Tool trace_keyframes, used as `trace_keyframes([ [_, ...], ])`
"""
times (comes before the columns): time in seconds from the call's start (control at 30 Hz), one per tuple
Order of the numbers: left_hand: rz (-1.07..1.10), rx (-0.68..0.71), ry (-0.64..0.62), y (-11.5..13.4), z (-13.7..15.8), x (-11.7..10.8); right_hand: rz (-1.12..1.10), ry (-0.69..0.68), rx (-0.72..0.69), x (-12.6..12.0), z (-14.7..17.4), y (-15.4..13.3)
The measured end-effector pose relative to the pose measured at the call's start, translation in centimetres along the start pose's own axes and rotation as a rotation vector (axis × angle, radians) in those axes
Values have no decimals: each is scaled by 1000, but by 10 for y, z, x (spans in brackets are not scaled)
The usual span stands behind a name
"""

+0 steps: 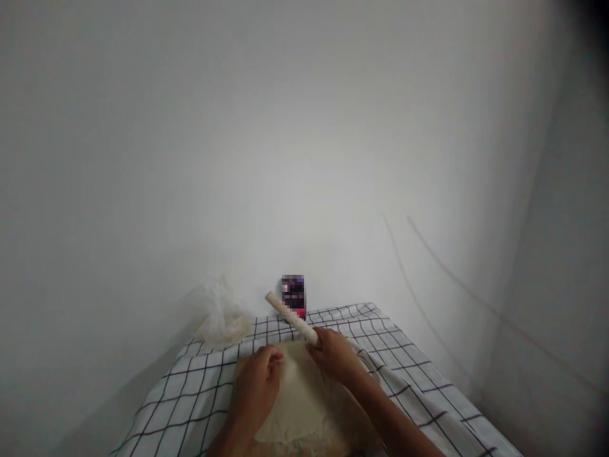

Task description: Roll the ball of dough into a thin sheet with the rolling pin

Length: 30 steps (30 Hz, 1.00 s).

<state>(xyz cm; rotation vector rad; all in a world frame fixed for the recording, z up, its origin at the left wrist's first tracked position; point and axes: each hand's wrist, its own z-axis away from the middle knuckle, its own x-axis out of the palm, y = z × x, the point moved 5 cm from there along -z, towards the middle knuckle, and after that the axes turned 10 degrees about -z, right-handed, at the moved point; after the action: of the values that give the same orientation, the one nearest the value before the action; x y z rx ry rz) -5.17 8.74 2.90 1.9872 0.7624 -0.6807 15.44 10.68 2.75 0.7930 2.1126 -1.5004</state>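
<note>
My right hand (335,355) is wrapped round one end of a pale rolling pin (291,316). The pin slants up and away to the left, its far end raised off the dough. Below it a wide, thin sheet of dough (297,400) lies on a light brown board (271,449), with white flour at the near edge. My left hand (263,374) is at the left side of the dough, fingers curled in. Whether those fingers pinch the dough's edge is hidden.
A white cloth with black grid lines (195,387) covers the table, whose back edge meets a white wall. At the back left sits a clear plastic bag (223,320) with something pale inside. A blurred-out phone-like screen (295,293) leans against the wall behind the pin.
</note>
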Motion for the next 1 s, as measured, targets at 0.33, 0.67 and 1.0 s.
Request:
trace_keyframes([
  [0.33, -140, 79, 5, 9, 6, 1, 25, 12, -61, 27, 5, -12],
  [0.67, -97, 90, 126, 2, 0, -5, -110, 101, -52, 20, 7, -5],
  [1.0, 179, -107, 187, -27, -6, -10, -402, 169, -351, -13, 32, -50],
])
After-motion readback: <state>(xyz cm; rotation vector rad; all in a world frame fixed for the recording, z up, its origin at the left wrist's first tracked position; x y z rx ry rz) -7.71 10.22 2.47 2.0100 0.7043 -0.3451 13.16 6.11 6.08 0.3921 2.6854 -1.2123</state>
